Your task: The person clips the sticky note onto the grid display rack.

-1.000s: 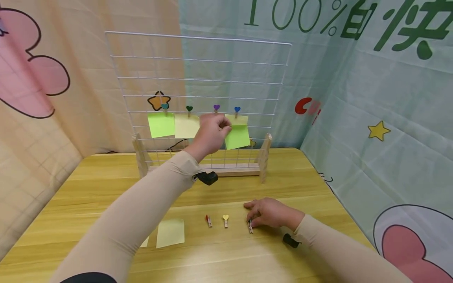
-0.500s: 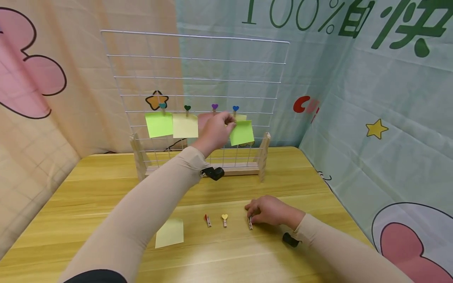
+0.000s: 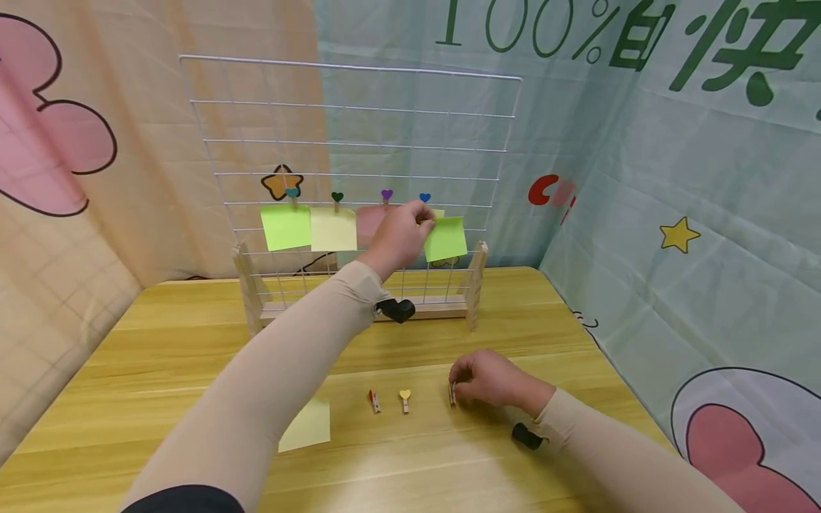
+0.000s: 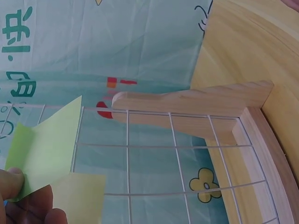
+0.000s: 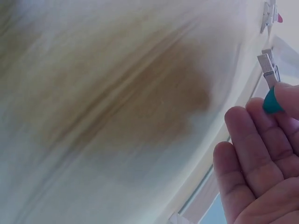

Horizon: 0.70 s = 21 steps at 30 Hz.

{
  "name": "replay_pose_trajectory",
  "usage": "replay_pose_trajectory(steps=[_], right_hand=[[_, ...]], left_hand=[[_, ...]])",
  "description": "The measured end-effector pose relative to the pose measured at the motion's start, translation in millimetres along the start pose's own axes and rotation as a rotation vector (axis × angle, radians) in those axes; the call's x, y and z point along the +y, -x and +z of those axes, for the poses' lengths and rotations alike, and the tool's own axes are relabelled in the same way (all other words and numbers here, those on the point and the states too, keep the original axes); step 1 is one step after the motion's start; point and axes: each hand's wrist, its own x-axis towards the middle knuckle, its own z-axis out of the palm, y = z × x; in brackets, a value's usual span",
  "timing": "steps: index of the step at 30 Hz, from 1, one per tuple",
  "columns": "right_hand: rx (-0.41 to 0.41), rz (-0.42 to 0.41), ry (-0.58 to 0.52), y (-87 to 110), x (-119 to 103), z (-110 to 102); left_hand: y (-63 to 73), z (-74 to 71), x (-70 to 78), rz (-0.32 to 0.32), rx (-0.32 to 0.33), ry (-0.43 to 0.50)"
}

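Note:
My left hand (image 3: 400,235) pinches a bright green sticky note (image 3: 447,240) by its left edge in front of a white wire grid rack (image 3: 475,285). In the left wrist view, this green note (image 4: 49,151) overlaps a pale yellow note (image 4: 86,196) that hangs under a blue heart clothespin (image 3: 425,197). Low over the table, my right hand (image 3: 497,379) holds a small wooden clothespin (image 3: 452,394). The right wrist view shows its teal heart (image 5: 271,101) between thumb and finger, wooden legs pointing away from the hand.
Also pegged on the rack are a green note (image 3: 285,228), a pale yellow note (image 3: 333,229) and a partly covered pink note (image 3: 368,222). On the table (image 3: 513,313) lie a red clothespin (image 3: 375,401), a yellow heart clothespin (image 3: 405,400) and a pale yellow note (image 3: 311,427), partly behind my left sleeve.
My left hand has moved right along the rack with the green note, uncovering the pink note. My right hand has shifted slightly away from me with the clothespin, its fingers drawn in more.

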Motion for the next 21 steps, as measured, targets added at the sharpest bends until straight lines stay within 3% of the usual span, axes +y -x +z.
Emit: replay_pose_trajectory(steps=[21], right_hand=[[0.156, -0.012, -0.182, 1.9, -5.1, -34.0]], left_hand=[[-13.7, 9.0, 3.8, 0.012, 0.01, -0.001]])
